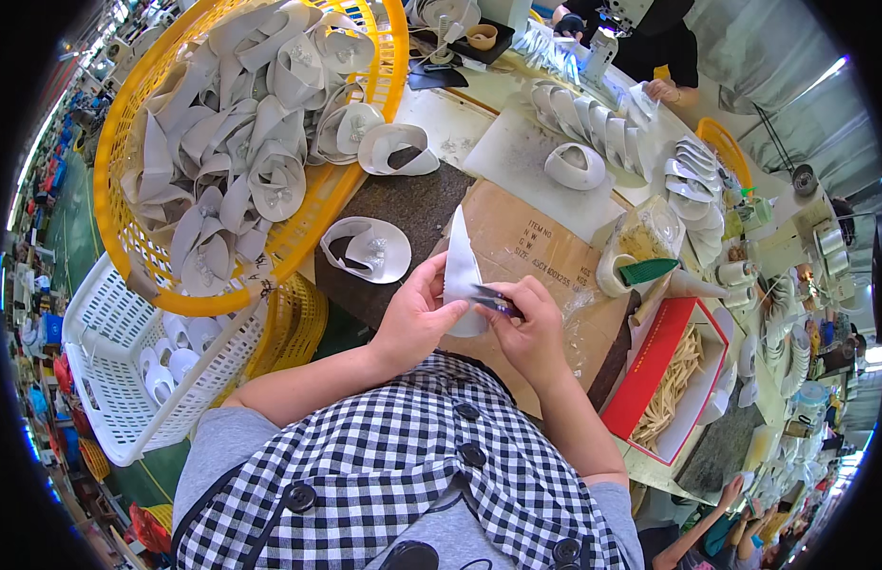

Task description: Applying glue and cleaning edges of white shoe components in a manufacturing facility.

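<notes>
My left hand (417,313) grips a white curved shoe upper (462,266), thumb in front and fingers behind, its pointed end standing up. Closed around a small pair of dark purple thread snips (499,302) is my right hand (528,334). The blades reach to the upper's right edge, just beside my left thumb; whether they touch it I cannot tell. Left of my hands another white upper (367,250) lies on a dark mat (426,209). Beyond it a further upper (399,150) rests near the basket. Under my hands is a flattened cardboard sheet (526,237).
A big yellow basket (106,180) heaped with white uppers stands at the left, above a white crate (89,380). At the right sit a red-edged box (650,366) of thin tan strips and a green-bristled brush (648,272). Across the table a co-worker's hand (662,91) is near rows of uppers.
</notes>
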A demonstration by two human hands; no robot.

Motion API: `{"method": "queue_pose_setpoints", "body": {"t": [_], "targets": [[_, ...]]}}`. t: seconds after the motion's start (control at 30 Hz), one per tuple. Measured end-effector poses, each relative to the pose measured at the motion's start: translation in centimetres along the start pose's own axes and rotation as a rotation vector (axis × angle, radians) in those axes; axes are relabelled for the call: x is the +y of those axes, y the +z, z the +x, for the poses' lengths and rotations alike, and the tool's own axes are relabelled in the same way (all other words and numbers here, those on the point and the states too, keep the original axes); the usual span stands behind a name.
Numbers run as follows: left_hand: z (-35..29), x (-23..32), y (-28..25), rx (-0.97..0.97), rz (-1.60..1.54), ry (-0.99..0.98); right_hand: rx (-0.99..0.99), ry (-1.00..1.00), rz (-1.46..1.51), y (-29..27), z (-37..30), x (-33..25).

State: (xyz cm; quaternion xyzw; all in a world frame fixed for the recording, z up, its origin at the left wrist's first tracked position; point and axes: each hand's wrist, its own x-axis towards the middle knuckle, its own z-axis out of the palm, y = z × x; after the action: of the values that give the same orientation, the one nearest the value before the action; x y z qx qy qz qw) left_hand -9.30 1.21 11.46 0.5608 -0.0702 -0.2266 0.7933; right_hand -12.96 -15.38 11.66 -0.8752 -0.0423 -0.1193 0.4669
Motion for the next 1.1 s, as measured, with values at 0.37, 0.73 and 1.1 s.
{"method": "queue_pose_setpoints", "body": {"t": [0.37, 0.73, 1.1], "targets": [[0.1, 0.3, -0.3, 0.008, -0.176, -0.357, -0.029, 0.242, 0.758, 2.7, -1.9, 1.1], [0.9, 1.4, -0.2, 0.035, -0.231, -0.237, 0.034, 0.177, 0.203, 1.1, -2.4, 3.9], [0.8, 1.1, 0.1, 0.042, 0.049, -0.075, -0.190, -0.219, -0.417, -3.0, 0.3, 0.5]]}}
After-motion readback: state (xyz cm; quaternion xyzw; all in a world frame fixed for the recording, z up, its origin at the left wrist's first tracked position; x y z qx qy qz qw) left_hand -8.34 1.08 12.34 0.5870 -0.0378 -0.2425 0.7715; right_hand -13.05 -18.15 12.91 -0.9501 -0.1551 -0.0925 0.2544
